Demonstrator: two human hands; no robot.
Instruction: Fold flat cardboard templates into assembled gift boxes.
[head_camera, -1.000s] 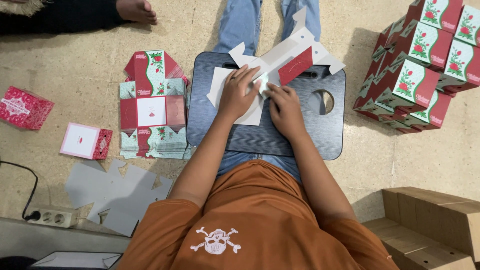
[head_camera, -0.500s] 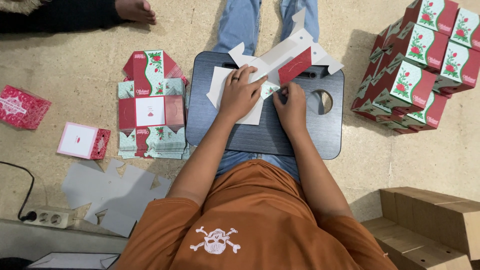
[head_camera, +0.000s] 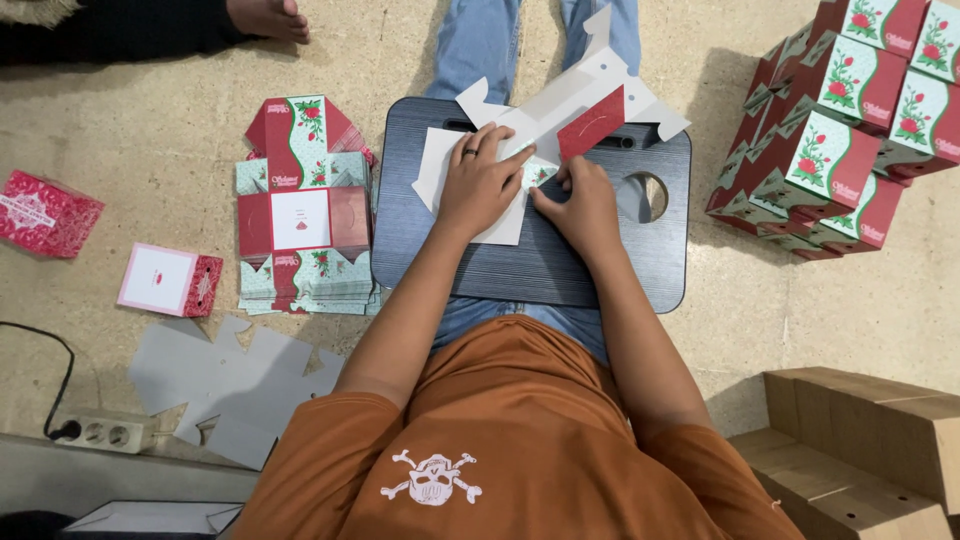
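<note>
A flat die-cut carton blank (head_camera: 560, 105), white inside with red and mint rose print, lies across a dark lap tray (head_camera: 540, 265) on my legs. My left hand (head_camera: 482, 178), a ring on one finger, presses flat on the blank's near flaps. My right hand (head_camera: 585, 205) sits beside it, fingertips pinching a small printed flap at the fold between both hands.
A stack of flat printed blanks (head_camera: 305, 215) lies left of the tray. Assembled rose boxes (head_camera: 850, 110) are piled at right. Two small red boxes (head_camera: 45, 212) and grey card scraps (head_camera: 230, 385) lie left, a power strip (head_camera: 100, 432) below, brown cartons (head_camera: 870, 450) at lower right. Another person's foot (head_camera: 262, 16) shows at top.
My right hand has moved up and left along the blank toward my left hand, now pinching the small flap. The left hand has stayed pressed in place.
</note>
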